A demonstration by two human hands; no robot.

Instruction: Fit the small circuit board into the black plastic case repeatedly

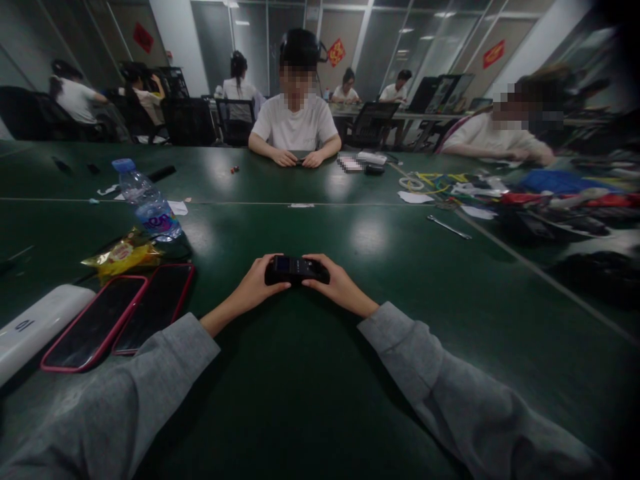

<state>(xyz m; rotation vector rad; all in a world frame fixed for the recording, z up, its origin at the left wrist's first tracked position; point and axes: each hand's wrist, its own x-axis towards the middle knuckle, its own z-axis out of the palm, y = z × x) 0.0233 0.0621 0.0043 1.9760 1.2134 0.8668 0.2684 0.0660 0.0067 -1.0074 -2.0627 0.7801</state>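
Between my two hands is a small black handheld device (299,268) with a little screen at its left and small marks or buttons beside it. My left hand (257,283) grips its left end, thumb along the near edge. On the right end, my right hand (333,280) holds it the same way, fingers over the far side. The device lies at or just above the green table (300,373); I cannot tell whether it touches. Its ends and underside are hidden by my hands.
Two red-edged phones (95,325), a white oblong device (37,327), a yellow packet (123,253) and a water bottle (150,203) are at left. A wrench (449,227) and tangled cables (445,183) lie at right. A person (297,123) sits opposite.
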